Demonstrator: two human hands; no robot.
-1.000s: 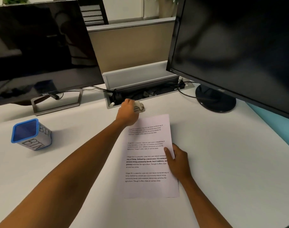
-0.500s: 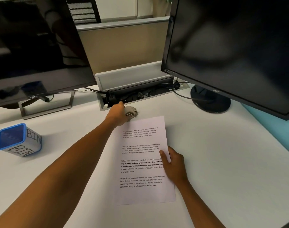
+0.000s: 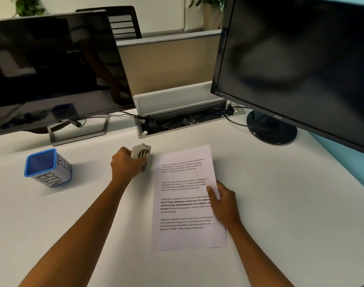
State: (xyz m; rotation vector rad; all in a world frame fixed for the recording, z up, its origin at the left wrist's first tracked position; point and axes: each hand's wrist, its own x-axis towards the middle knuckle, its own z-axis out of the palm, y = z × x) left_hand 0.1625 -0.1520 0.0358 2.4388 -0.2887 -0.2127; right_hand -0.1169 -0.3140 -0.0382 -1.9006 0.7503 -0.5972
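Observation:
A printed sheet of paper (image 3: pixel 185 195) lies flat on the white desk (image 3: pixel 291 204) in front of me. My right hand (image 3: pixel 223 201) rests on its right edge, thumb on top of the text and fingers curled at the edge. My left hand (image 3: pixel 127 165) grips a small silver metal tool, likely a stapler (image 3: pixel 141 152), just left of the sheet's top left corner. Part of the tool is hidden inside my fist.
A blue-rimmed cup marked BIN (image 3: pixel 47 167) stands at the left. Two dark monitors, one on the left (image 3: pixel 52 73) and one on the right (image 3: pixel 297 65), flank an open cable tray (image 3: pixel 185 121) at the back of the desk.
My left hand has pulled the metal tool back from near the cable tray toward me and to the left of the paper's top. My right hand stays on the sheet.

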